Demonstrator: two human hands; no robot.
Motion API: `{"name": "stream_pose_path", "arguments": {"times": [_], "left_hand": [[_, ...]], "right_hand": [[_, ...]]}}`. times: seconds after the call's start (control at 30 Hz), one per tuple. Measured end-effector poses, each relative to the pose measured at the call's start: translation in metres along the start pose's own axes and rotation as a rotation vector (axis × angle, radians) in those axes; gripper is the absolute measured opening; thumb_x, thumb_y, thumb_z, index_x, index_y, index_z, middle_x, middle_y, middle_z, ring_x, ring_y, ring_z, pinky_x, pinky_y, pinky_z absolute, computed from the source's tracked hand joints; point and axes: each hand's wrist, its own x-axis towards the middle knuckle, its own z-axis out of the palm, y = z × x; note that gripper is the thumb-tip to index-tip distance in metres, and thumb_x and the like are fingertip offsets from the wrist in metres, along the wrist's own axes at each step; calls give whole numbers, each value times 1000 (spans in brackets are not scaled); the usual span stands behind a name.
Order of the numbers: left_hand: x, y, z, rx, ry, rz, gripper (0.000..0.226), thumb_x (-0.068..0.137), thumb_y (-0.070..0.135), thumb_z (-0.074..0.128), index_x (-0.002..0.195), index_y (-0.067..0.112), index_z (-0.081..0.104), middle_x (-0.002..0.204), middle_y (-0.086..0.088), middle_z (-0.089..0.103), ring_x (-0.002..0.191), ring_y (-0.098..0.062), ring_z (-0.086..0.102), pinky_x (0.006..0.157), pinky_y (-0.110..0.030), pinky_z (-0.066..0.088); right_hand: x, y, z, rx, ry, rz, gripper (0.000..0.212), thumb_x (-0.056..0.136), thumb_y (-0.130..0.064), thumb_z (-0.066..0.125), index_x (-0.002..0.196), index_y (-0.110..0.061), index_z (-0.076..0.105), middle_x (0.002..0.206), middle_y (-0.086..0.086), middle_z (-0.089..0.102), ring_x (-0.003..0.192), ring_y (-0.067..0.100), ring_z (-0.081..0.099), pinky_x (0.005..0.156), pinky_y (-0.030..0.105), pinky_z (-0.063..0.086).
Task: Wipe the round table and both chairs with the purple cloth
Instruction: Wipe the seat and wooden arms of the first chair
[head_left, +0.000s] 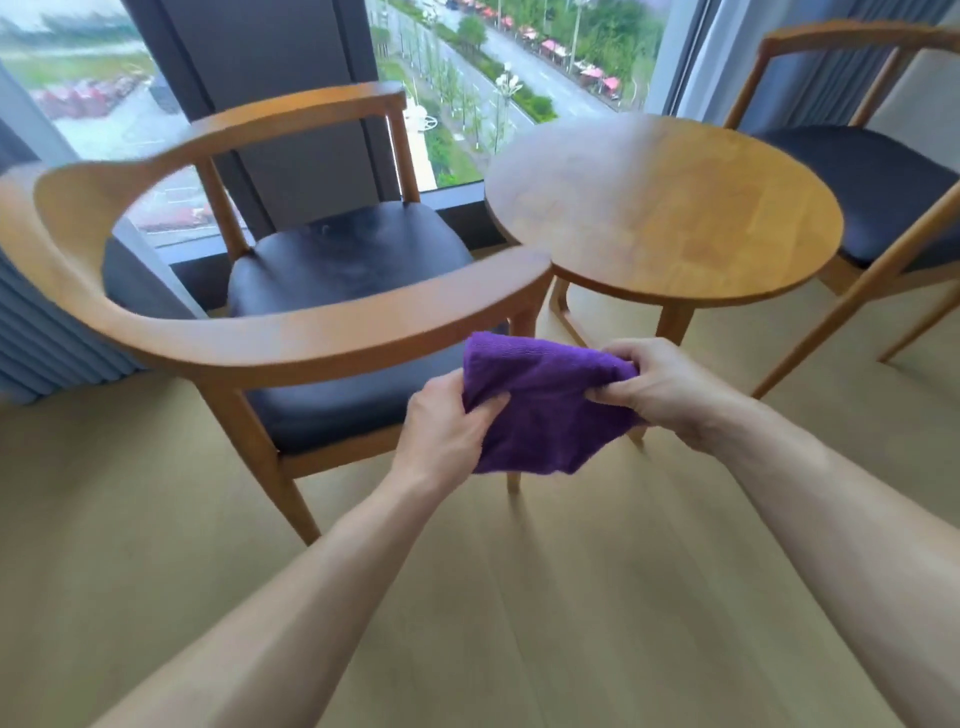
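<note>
- Pinched at both ends: purple cloth (540, 400), bunched and folded, held in mid-air between the two hands, nearer the camera than the round table (662, 208) and lower in frame, touching neither table nor chairs.
- Left hand (441, 421): fingers curled, thumb pressed into the cloth's left edge, gripping a fold.
- Right hand (660, 387): fingers curled over the cloth's upper right corner, thumb tucked beneath, gripping.
- Both forearms bare, reaching forward from the bottom of frame toward the table.
- Round table: light wooden top, bare of objects, standing on wooden legs just beyond the cloth.
- Left chair (270, 317): immediately left of the table, curved wooden armrest end just beside the table's rim; whether touching, cannot tell. Dark padded seat (343, 260), faint marks on its surface; nothing lying on it.
- Right chair (878, 187): immediately right of the table, same wooden frame, dark seat partly hidden behind the table's edge; nothing lying on the visible part.
- Floor (519, 597): pale wood planks beneath the table and both chairs.
- Window (467, 78): behind the table, floor-level glass with a dark upright pillar; street, trees and red canopies far below.
- Curtains: blue-grey folds at the far left and behind the right chair.
</note>
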Motion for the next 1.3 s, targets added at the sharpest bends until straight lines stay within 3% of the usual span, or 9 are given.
{"name": "stream_pose_path", "arguments": {"times": [0.27, 0.37, 0.5, 0.6, 0.73, 0.87, 1.0, 1.07, 1.3], "left_hand": [[29, -43, 58, 117, 70, 18, 19, 96, 36, 57, 108, 22, 63, 98, 2, 70, 96, -22, 64, 85, -38, 51], [44, -50, 68, 62, 68, -8, 26, 90, 37, 64, 113, 26, 59, 102, 5, 68, 97, -18, 64, 86, -37, 52], [60, -62, 63, -131, 69, 12, 25, 76, 35, 68, 100, 32, 64, 96, 5, 73, 92, -20, 70, 81, -49, 59], [67, -77, 52, -138, 171, 135, 25, 79, 30, 70, 104, 34, 66, 98, 8, 74, 94, -17, 70, 84, -50, 58], [78, -81, 47, -51, 414, 294, 19, 94, 27, 65, 112, 28, 62, 105, 14, 67, 95, -11, 64, 82, -32, 51], [103, -67, 62, -124, 658, 288, 18, 92, 26, 68, 105, 14, 66, 100, -1, 63, 92, -19, 60, 80, -30, 43], [121, -52, 80, -426, 680, 191, 19, 88, 13, 66, 86, 29, 56, 89, 4, 63, 93, -25, 62, 89, -38, 50], [122, -44, 85, -576, 640, 152, 23, 88, 12, 58, 82, 34, 56, 93, 3, 66, 96, -26, 64, 92, -45, 52], [148, -53, 102, -781, 264, 139, 34, 78, 28, 45, 103, 34, 67, 110, -2, 73, 106, -26, 67, 98, -52, 53]], "right_hand": [[29, 58, 20, 199, 4, -200, 18, 86, -23, 68, 101, -15, 69, 108, 14, 68, 97, 29, 69, 81, 42, 57], [44, 62, 23, 257, -9, -229, 17, 92, -15, 64, 108, -14, 68, 109, 14, 68, 101, 31, 68, 87, 46, 57], [64, 58, 20, 289, -79, -298, 19, 94, -9, 62, 108, -19, 70, 106, 11, 72, 100, 29, 70, 80, 37, 58], [71, 47, 16, 20, -47, -421, 15, 91, -10, 67, 98, -23, 71, 97, 4, 72, 90, 19, 70, 71, 29, 57], [89, 33, 22, -399, 422, -591, 14, 82, -15, 71, 92, -24, 70, 90, 1, 69, 91, 24, 64, 79, 41, 54], [100, 20, 31, -529, 950, -636, 25, 84, -27, 69, 108, -22, 64, 108, 9, 60, 104, 33, 55, 82, 43, 51], [123, 22, 39, 215, 698, -403, 62, 59, -26, 77, 118, -22, 56, 108, 10, 65, 94, 31, 68, 83, 48, 59], [134, 26, 49, 481, 619, -379, 60, 59, -21, 67, 118, -23, 56, 111, 8, 65, 97, 30, 68, 84, 48, 59], [155, 31, 82, 492, 563, -514, 35, 77, -25, 40, 100, -37, 64, 103, -3, 69, 100, 25, 63, 89, 46, 53]]}}
